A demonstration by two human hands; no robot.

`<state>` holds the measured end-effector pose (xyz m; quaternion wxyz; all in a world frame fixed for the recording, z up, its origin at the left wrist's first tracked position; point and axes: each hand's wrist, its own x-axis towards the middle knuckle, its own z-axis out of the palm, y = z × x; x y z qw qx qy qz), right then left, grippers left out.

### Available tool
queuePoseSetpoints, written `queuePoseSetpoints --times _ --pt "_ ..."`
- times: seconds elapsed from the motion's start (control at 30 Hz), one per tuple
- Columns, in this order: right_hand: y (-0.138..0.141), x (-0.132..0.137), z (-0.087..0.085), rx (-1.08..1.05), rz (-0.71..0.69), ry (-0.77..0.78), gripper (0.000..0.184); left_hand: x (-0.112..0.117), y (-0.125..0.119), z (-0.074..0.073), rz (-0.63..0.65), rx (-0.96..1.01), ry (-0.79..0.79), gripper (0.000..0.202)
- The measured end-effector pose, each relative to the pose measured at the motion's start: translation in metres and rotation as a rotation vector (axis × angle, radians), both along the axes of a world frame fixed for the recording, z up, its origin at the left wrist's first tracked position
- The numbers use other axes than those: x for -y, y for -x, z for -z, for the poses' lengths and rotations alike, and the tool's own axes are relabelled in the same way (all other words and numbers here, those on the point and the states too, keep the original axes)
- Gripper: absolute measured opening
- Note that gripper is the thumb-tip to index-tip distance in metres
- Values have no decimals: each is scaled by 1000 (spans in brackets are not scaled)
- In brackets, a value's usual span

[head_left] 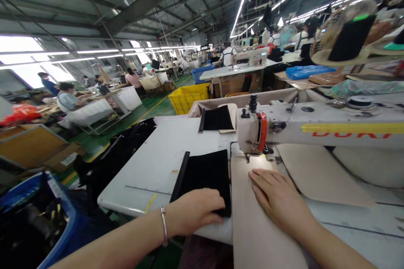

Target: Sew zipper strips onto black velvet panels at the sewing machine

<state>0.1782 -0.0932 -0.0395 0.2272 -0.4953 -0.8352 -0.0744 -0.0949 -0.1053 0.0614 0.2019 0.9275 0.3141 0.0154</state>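
My right hand lies flat, fingers stretched out, on a beige fabric panel just in front of the needle area of a sewing machine. To its left, my left hand is at the near right corner of a black fabric piece, fingers curled over that corner as if pinching it; the fingertips are partly hidden. A dark strip runs along the left edge of this piece. Under the machine arm spreads another beige panel.
Behind the white tabletop, a second black piece rests on beige material. A blue bin stands at lower left, beside piled black fabric. Farther off are a yellow crate and people at other tables.
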Motion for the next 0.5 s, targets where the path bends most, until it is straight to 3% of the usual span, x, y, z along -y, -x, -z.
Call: queuePoseSetpoints --times 0.07,0.13,0.23,0.3,0.37,0.43,0.5 --pt "0 0 -1 -15 -2 -3 37 -16 -5 17 18 118 138 32" --pt "0 0 -2 -28 -6 0 36 -46 -6 26 -171 242 29 37" --pt "0 1 -6 -37 -10 -3 35 -96 -13 39 -448 245 -218 23" --pt "1 1 -8 -37 -5 -4 35 -120 -20 50 -508 205 -229 20" --pt "1 2 -9 -37 1 3 35 -129 -21 57 -524 202 -190 17" --pt "1 2 -9 -42 7 14 35 -125 -12 49 -530 216 -157 16" --pt "2 3 -9 -50 13 25 35 -112 9 22 -552 326 -90 16"
